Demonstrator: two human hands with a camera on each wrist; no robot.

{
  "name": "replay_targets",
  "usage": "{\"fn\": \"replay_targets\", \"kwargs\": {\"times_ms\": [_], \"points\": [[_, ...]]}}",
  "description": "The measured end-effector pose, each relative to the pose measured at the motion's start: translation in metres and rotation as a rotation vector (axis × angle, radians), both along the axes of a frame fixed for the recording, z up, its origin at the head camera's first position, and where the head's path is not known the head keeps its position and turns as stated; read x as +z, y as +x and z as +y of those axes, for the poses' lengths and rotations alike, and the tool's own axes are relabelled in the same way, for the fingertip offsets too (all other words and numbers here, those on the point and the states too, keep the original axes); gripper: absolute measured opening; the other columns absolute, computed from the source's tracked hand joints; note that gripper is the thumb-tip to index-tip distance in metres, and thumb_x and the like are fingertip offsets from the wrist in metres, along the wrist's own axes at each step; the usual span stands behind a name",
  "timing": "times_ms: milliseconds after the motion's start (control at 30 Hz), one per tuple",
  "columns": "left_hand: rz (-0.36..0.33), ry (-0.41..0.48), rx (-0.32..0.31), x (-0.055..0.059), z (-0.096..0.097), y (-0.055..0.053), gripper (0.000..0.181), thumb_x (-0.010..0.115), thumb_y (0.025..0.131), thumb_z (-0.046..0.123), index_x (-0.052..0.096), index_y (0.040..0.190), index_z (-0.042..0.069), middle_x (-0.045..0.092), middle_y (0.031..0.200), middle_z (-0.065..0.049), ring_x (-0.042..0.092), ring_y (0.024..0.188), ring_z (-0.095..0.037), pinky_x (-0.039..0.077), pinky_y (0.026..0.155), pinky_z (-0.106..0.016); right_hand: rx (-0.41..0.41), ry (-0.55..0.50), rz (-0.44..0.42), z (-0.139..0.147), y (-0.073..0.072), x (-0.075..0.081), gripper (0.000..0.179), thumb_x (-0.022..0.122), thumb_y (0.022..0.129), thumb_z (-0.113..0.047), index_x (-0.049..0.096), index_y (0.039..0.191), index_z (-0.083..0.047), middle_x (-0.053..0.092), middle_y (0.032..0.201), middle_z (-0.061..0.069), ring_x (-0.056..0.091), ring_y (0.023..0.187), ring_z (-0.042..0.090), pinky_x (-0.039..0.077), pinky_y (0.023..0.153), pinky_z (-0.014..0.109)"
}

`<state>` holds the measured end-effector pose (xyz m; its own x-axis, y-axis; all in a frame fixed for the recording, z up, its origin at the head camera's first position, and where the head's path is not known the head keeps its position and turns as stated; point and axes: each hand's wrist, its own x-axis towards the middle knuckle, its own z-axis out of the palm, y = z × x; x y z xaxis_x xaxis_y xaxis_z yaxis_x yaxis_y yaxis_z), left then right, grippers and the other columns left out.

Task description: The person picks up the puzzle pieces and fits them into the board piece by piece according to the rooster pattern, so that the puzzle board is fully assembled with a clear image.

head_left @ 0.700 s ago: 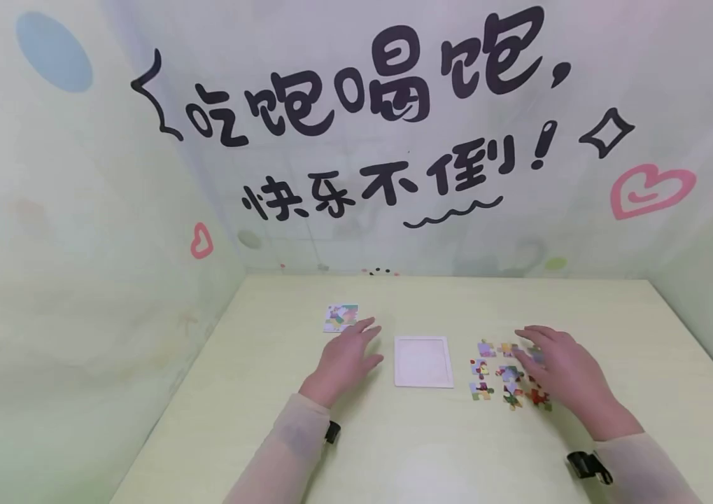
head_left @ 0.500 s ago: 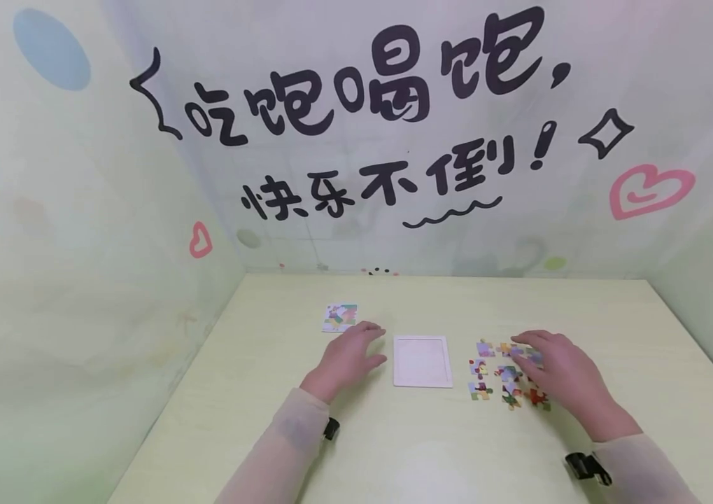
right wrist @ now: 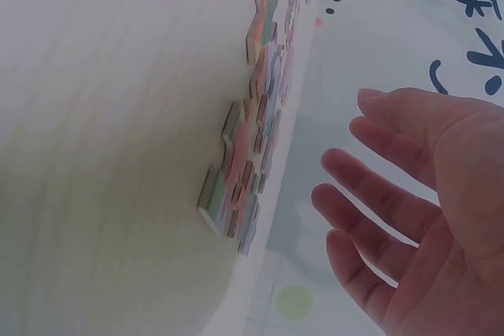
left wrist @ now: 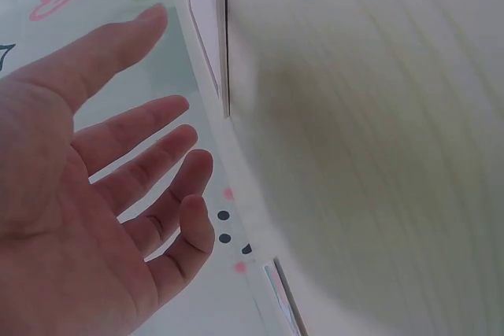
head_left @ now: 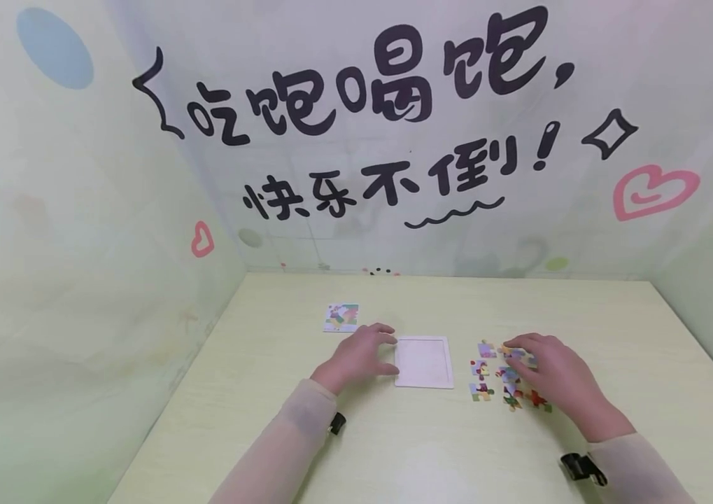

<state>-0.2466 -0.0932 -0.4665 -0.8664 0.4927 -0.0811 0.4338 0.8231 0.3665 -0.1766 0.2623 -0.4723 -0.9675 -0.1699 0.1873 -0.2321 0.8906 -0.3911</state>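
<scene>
In the head view a square white puzzle frame (head_left: 423,362) lies flat on the middle of the table. My left hand (head_left: 360,357) is at its left side, thumb and fingertips right at the frame's left edge, holding nothing. The left wrist view shows that palm with its fingers loosely bent and apart. Several colourful jigsaw puzzle pieces (head_left: 481,391) lie in loose rows right of the frame. Over their right part hovers my right hand (head_left: 554,367), hiding some of them. In the right wrist view its fingers are relaxed, with nothing between them, above the pieces (right wrist: 244,155).
A small square picture card (head_left: 340,317) lies at the back left of the table (head_left: 432,448). A cloth backdrop (head_left: 306,245) with black writing rises along the table's back edge. Black wrist bands (head_left: 583,467) show at the sleeves.
My left hand has moved right, from beside the picture card to the white frame's left edge. My right hand has shifted slightly left over the puzzle pieces.
</scene>
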Motion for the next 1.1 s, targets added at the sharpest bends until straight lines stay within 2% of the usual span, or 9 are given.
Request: {"fn": "replay_targets", "kwargs": {"times_ms": [333, 600, 833, 1100], "points": [[0.003, -0.054, -0.013, 0.0024, 0.0075, -0.0026, 0.063, 0.089, 0.08, 0.04, 0.069, 0.136, 0.017, 0.056, 0.151, 0.007, 0.05, 0.139, -0.022, 0.049, 0.107, -0.036, 0.011, -0.008, -0.01, -0.0035, -0.0024, -0.0019, 0.035, 0.075, 0.094, -0.026, 0.073, 0.125, -0.011, 0.069, 0.13, 0.018, 0.062, 0.116, 0.044, 0.054, 0.088, 0.061], [0.012, -0.097, 0.0, -0.0023, 0.009, -0.0023, 0.06, 0.09, 0.078, 0.042, 0.073, 0.131, 0.019, 0.059, 0.146, 0.009, 0.052, 0.132, -0.02, 0.05, 0.102, -0.034, 0.002, -0.002, -0.019, -0.0065, -0.0014, -0.0036, 0.036, 0.077, 0.092, -0.025, 0.073, 0.125, -0.011, 0.069, 0.131, 0.018, 0.063, 0.116, 0.043, 0.054, 0.089, 0.061], [0.013, -0.115, -0.015, -0.0054, 0.009, -0.0009, 0.059, 0.09, 0.078, 0.04, 0.073, 0.13, 0.019, 0.059, 0.146, 0.009, 0.052, 0.131, -0.019, 0.051, 0.098, -0.033, 0.005, 0.001, -0.017, -0.0081, -0.0015, -0.0054, 0.034, 0.077, 0.092, -0.024, 0.074, 0.123, -0.01, 0.069, 0.13, 0.018, 0.063, 0.115, 0.044, 0.054, 0.089, 0.061], [0.017, -0.131, -0.01, -0.0068, 0.0086, -0.0012, 0.06, 0.09, 0.078, 0.04, 0.072, 0.132, 0.02, 0.058, 0.148, 0.011, 0.052, 0.132, -0.019, 0.052, 0.099, -0.035, 0.007, -0.005, -0.011, -0.0089, -0.0016, -0.0063, 0.034, 0.078, 0.091, -0.022, 0.074, 0.123, -0.011, 0.069, 0.13, 0.018, 0.063, 0.116, 0.044, 0.054, 0.09, 0.061]]}}
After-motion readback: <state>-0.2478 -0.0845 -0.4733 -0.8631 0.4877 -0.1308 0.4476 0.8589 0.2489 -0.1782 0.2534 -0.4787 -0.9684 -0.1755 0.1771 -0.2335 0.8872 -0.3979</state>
